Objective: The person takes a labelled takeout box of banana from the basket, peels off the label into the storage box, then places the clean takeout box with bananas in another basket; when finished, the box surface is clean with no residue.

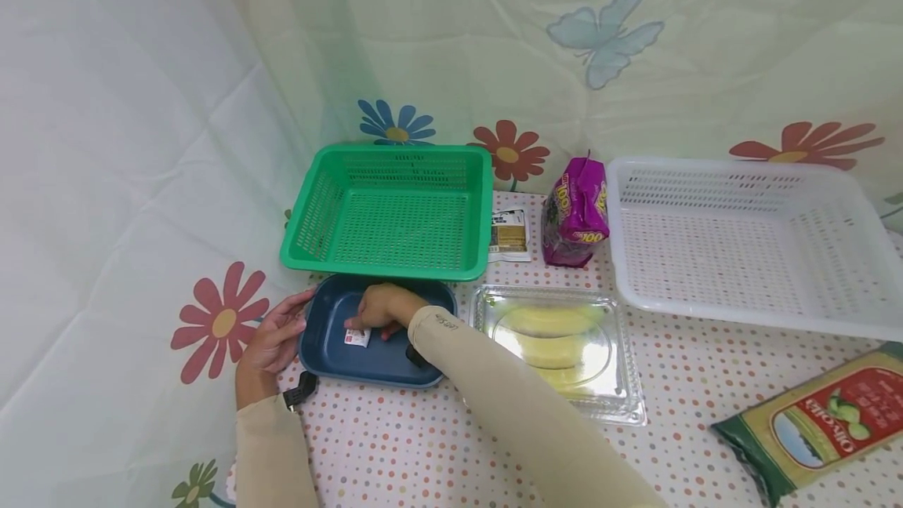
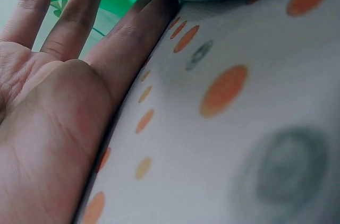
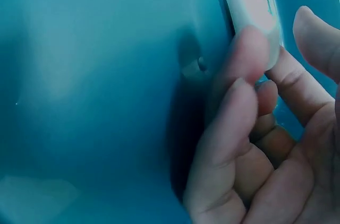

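Blue tray (image 1: 326,335): green basket (image 1: 384,269) blocks far side, banana box (image 1: 626,371) right, left hand (image 1: 278,335) left; counter (image 1: 367,429) on near side passable.

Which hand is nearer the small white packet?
Right: the right hand is in the blue tray, fingers at the white packet; the left hand is outside, beside the tray.

The white, multicolour-dotted tabletop (image 1: 395,437) fills the lower middle of the frame. Left of centre stand a green perforated plastic basket (image 1: 388,266) and, below, a dark-blue oblong dish (image 1: 353,371). Just right of centre lies a clear rectangular plastic box (image 1: 630,367); above it, a glossy purple bag (image 1: 574,214) and a white-and-gold sachet (image 1: 509,235), partly hidden, seemingly flat. At right: a white perforated plastic basket (image 1: 705,234), then a green-gold-red packet (image 1: 818,422).
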### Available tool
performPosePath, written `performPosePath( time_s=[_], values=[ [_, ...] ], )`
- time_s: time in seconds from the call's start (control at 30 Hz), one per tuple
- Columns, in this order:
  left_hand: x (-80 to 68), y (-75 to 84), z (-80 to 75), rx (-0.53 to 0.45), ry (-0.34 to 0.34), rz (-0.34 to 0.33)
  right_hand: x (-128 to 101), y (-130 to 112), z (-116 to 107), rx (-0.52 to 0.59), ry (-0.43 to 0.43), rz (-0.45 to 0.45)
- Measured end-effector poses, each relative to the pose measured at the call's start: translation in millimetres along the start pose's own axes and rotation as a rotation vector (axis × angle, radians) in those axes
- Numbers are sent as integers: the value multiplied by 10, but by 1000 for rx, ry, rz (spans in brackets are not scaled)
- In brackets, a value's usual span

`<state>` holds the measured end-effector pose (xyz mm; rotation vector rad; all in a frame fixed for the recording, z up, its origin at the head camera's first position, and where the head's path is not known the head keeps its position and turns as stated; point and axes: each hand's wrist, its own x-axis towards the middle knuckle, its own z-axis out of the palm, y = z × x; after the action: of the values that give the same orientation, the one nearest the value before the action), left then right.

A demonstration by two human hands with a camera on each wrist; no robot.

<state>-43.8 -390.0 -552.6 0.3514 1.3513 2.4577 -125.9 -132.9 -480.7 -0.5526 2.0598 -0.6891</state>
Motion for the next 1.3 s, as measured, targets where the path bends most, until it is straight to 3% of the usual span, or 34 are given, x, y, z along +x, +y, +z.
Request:
performPosePath(
  time_s=[0.17,0.37,0.57,1.03,1.3],
  values=[
    [8,6,13,12,17,-3,-20,25,-37,-38,-26,17],
    [23,17,10,18,-9,7,-77,26,-74,-53,-51,10],
    [8,38,2,23,-36,5,-248,-48,-115,-129,-45,-64],
    [-36,39,29,26,-12,-12,-1009,-221,-401,-382,81,-272],
    [-23,13,16,14,-5,-7,-1517,0,-640,-327,193,-369]
  ],
)
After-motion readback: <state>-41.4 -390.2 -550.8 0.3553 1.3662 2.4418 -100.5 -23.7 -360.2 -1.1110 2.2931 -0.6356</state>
